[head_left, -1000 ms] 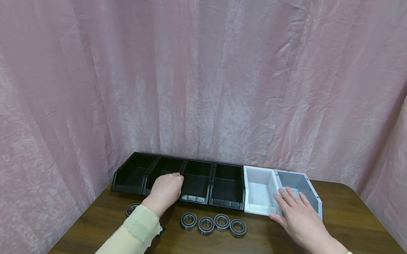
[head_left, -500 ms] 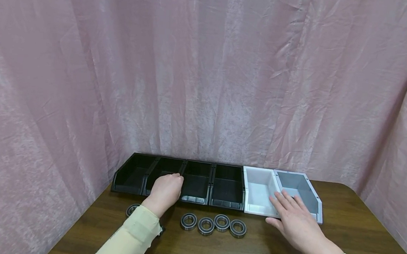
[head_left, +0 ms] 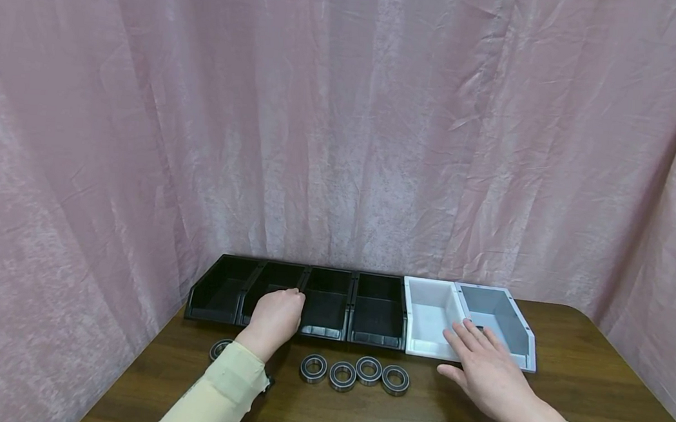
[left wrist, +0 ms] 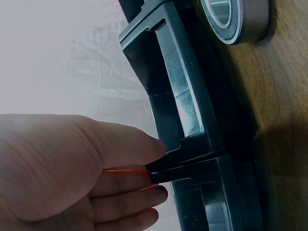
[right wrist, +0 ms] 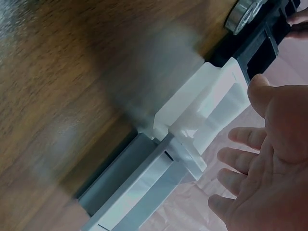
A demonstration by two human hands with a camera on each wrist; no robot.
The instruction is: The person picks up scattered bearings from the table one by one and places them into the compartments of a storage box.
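My left hand [head_left: 275,315] reaches over the row of black bins [head_left: 378,307]. In the left wrist view its thumb and forefinger pinch the walls where two black bins [left wrist: 207,149] meet. My right hand [head_left: 489,374] hovers with straight, spread fingers and nothing in its palm, over the front of the white bin [head_left: 431,317] and the grey bin [head_left: 492,304]. Past its fingertips a small dark thing [head_left: 479,327] shows inside the grey bin, mostly hidden. Several ball bearings [head_left: 313,368] lie flat on the table in front of the bins.
Another bearing [head_left: 220,348] lies at the left, partly behind the left sleeve [head_left: 225,385]. A dark bit of something shows at that sleeve's right edge. The bins stand side by side on the wooden table [head_left: 372,419], close to a pink curtain [head_left: 342,140].
My right hand has drawn back a little, toward me and to the left, uncovering more of the grey bin. The left hand and the bearings on the table stay where they were.
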